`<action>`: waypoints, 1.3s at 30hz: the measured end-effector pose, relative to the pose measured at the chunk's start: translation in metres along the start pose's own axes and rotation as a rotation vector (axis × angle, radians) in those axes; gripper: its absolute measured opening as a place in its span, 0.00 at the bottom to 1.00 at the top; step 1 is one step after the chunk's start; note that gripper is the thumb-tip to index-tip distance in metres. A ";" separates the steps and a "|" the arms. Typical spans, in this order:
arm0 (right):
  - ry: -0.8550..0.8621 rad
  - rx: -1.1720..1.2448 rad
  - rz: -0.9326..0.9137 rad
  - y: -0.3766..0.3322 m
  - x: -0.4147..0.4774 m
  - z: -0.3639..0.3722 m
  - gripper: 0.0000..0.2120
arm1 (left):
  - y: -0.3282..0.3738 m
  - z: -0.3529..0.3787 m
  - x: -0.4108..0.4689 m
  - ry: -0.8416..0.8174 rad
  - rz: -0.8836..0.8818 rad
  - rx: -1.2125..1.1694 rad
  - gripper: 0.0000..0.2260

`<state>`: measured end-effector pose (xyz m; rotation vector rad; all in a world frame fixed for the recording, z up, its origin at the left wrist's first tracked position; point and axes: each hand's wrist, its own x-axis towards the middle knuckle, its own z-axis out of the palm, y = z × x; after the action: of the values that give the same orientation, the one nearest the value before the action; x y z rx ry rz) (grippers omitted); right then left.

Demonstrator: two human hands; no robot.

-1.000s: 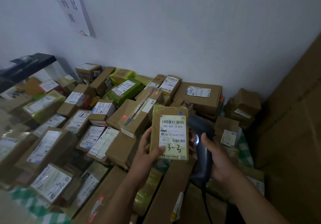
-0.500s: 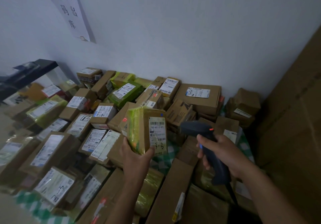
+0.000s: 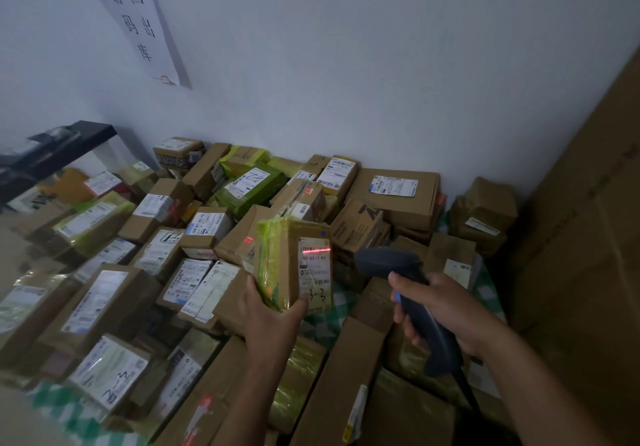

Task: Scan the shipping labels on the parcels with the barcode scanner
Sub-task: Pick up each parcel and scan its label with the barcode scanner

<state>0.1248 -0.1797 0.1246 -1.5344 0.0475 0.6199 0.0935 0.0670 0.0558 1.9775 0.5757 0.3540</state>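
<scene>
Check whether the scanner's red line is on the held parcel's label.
Yes, the red line crosses the top of the label on the parcel in the left hand.

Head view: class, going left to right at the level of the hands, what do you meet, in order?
Left hand → shipping label on the parcel it holds → barcode scanner → right hand → tall cardboard box at the right edge.
</scene>
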 end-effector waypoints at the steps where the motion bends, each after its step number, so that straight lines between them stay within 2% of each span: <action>1: 0.000 0.001 -0.002 -0.001 0.000 0.000 0.24 | 0.000 0.000 0.000 0.002 0.004 0.001 0.45; 5: -0.009 0.004 -0.011 -0.001 0.001 0.000 0.23 | 0.001 0.000 0.001 -0.003 -0.007 -0.001 0.46; 11: 0.011 0.033 -0.029 0.004 0.005 -0.001 0.24 | 0.006 0.000 -0.001 -0.042 0.000 -0.019 0.41; 16: 0.169 0.219 -0.091 0.016 0.020 0.003 0.22 | 0.012 -0.003 -0.004 -0.289 -0.200 -0.312 0.45; 17: 0.193 0.274 -0.092 0.018 0.024 0.004 0.22 | 0.014 -0.003 -0.004 -0.350 -0.240 -0.382 0.43; 20: 0.209 0.378 -0.047 0.022 0.029 0.008 0.21 | 0.016 -0.002 -0.005 -0.448 -0.288 -0.513 0.29; 23: 0.180 0.474 0.012 0.027 0.031 0.013 0.23 | 0.012 0.000 -0.006 -0.468 -0.353 -0.596 0.26; 26: 0.146 0.488 0.008 0.032 0.035 0.018 0.24 | 0.006 -0.001 -0.007 -0.513 -0.345 -0.536 0.24; 30: 0.162 0.438 -0.044 0.038 0.039 0.020 0.13 | 0.006 0.002 -0.003 -0.468 -0.175 -0.261 0.15; 32: 0.165 0.403 -0.083 0.040 0.041 0.024 0.12 | 0.012 0.004 -0.002 -0.439 -0.120 -0.175 0.18; 33: 0.175 0.369 -0.106 0.041 0.042 0.027 0.12 | 0.015 0.006 -0.002 -0.448 -0.110 -0.154 0.23; 36: 0.173 0.207 -0.148 0.045 0.045 0.036 0.16 | 0.019 0.013 0.000 -0.499 -0.172 -0.080 0.51; 37: 0.161 0.168 -0.154 0.046 0.045 0.037 0.18 | 0.019 0.015 0.001 -0.509 -0.195 -0.047 0.56; 39: 0.136 0.112 -0.155 0.046 0.047 0.036 0.19 | 0.016 0.016 0.006 -0.523 -0.255 -0.023 0.58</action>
<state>0.1330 -0.1335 0.0657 -1.4545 0.0644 0.3835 0.1098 0.0520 0.0625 1.8451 0.4692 -0.3074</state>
